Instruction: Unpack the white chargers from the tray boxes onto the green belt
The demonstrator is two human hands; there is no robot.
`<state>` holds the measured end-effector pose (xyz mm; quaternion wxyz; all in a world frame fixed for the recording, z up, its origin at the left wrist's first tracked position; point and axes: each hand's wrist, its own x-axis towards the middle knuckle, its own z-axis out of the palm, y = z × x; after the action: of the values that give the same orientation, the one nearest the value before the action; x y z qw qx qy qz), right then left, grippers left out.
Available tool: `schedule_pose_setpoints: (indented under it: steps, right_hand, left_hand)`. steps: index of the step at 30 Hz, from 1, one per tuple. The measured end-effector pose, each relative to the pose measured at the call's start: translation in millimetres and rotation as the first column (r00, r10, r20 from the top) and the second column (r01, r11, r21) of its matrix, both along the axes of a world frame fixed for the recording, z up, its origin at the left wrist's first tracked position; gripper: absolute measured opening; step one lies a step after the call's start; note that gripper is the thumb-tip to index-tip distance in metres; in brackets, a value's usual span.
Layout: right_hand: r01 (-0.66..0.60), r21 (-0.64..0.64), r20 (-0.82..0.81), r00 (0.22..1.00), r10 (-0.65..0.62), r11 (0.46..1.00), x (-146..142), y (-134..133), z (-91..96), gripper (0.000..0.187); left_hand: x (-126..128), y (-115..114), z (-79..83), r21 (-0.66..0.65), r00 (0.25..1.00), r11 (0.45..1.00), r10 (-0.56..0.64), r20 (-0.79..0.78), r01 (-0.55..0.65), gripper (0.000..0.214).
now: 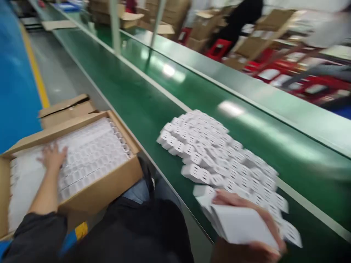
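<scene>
My left hand [52, 157] is in the cardboard box at the left, fingers spread over the white sheet and rows of small white pieces [90, 153] packed there. At the lower right, my right hand [263, 223] is wrapped round a short stack of flat white blocks [241, 223]. This stack is just over the near side of a large cluster of white blocks [214, 149]. Dark markings or slots show on the ends of the clustered blocks; blur hides what they are. The thumb and fingers of my right hand lie along the stack's edges.
The cluster rests on a green conveyor belt [131, 95] with a pale dividing strip. Beside the belt stands the open cardboard box [109, 182]; a smaller carton [68, 111] is behind it. Upright posts [114, 29] rise at the belt. Red bins [219, 49] and cartons line the far side.
</scene>
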<state>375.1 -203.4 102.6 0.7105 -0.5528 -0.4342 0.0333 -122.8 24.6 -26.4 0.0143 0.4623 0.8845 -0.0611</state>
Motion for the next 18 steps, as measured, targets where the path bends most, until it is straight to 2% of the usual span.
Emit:
schedule_pose_setpoints:
  steps: [1,2,3,4,5,7,8,9,10,12,15,18]
  right_hand:
    - [-0.264,-0.072,-0.099,0.961,0.256,0.962,-23.0,29.8,-3.2,0.045]
    - [-0.503,-0.118,-0.210,0.855,0.473,0.856,-50.1,61.6,-8.2,0.048]
    - [-0.703,-0.134,-0.336,0.695,0.636,0.698,-81.1,94.7,-14.7,0.051]
    - [-0.814,-0.107,-0.459,0.549,0.698,0.571,-115.3,128.0,-22.2,0.054]
    - [-0.877,-0.076,-0.576,0.428,0.697,0.475,-151.6,160.5,-30.4,0.053]
    - [-0.935,0.008,-0.808,0.202,0.553,0.354,-224.8,219.1,-47.3,0.048]
    - [-0.945,0.059,-0.889,0.098,0.448,0.323,-258.8,243.4,-55.6,0.046]
    - [-0.937,0.118,-0.939,0.003,0.343,0.330,-289.2,263.6,-63.6,0.043]
    - [-0.918,0.153,-0.964,-0.057,0.260,0.367,-315.2,279.4,-71.6,0.042]
    - [-0.900,0.186,-0.974,-0.117,0.192,0.394,-351.9,298.7,-88.0,0.043]
    - [-0.900,0.220,-0.972,-0.172,0.157,0.377,-371.8,305.6,-114.9,0.048]
    - [-0.899,0.274,-0.961,-0.239,0.141,0.343,-367.9,303.1,-137.5,0.054]
  left_hand:
    - [-19.5,-11.7,-0.6,0.027,1.000,0.999,0.023,0.008,-0.023,0.064]
    - [-32.4,-19.5,-3.1,0.049,0.999,0.998,0.029,0.021,-0.030,0.067]
    - [-40.0,-23.6,-7.0,0.065,0.999,0.997,0.029,0.038,-0.032,0.070]
    - [-43.5,-24.9,-11.4,0.091,0.998,0.995,0.023,0.066,-0.029,0.073]
    - [-44.2,-24.6,-15.6,0.115,0.996,0.993,0.017,0.087,-0.027,0.074]
    - [-41.6,-22.9,-21.6,0.148,0.992,0.989,0.004,0.127,-0.023,0.075]
    - [-39.8,-22.6,-23.2,0.154,0.990,0.988,0.001,0.140,-0.023,0.074]
    - [-38.4,-23.0,-23.9,0.156,0.989,0.988,-0.001,0.149,-0.023,0.074]
    - [-37.4,-23.7,-24.3,0.157,0.988,0.987,-0.002,0.154,-0.023,0.074]
    - [-37.0,-25.5,-24.5,0.162,0.988,0.987,-0.001,0.156,-0.024,0.074]
    - [-38.1,-25.8,-24.6,0.168,0.987,0.985,0.002,0.162,-0.029,0.073]
    - [-38.5,-23.7,-19.6,0.178,0.982,0.983,0.005,0.191,-0.040,0.071]
